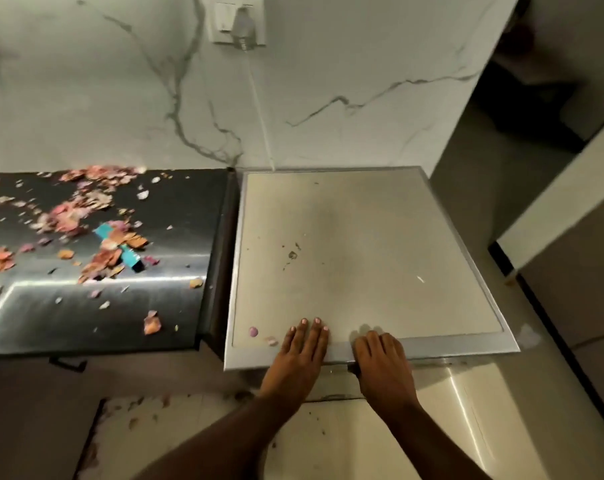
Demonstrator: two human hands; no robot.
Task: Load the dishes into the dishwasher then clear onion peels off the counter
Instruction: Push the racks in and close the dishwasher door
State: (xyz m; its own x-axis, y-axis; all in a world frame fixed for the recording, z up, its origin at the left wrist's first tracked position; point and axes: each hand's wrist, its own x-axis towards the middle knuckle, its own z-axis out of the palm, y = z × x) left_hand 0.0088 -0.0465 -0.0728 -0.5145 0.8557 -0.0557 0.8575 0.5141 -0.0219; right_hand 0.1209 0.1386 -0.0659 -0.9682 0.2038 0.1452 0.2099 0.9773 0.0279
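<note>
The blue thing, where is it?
In the head view, the blue packet lies on the black counter at left, half-buried in onion peels, left of the grey dishwasher top.

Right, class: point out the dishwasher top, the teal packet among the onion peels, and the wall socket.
dishwasher top (362, 244): head view, bare middle of its grey panel.
teal packet (103, 232): head view, its uncovered upper end.
wall socket (224, 19): head view, left half of its white plate.

Both bare forearms reach toward twelve o'clock, side by side. The left hand lies flat, fingers straight and together. The right hand, just beside it at three o'clock, has its fingers curled downward.
</note>
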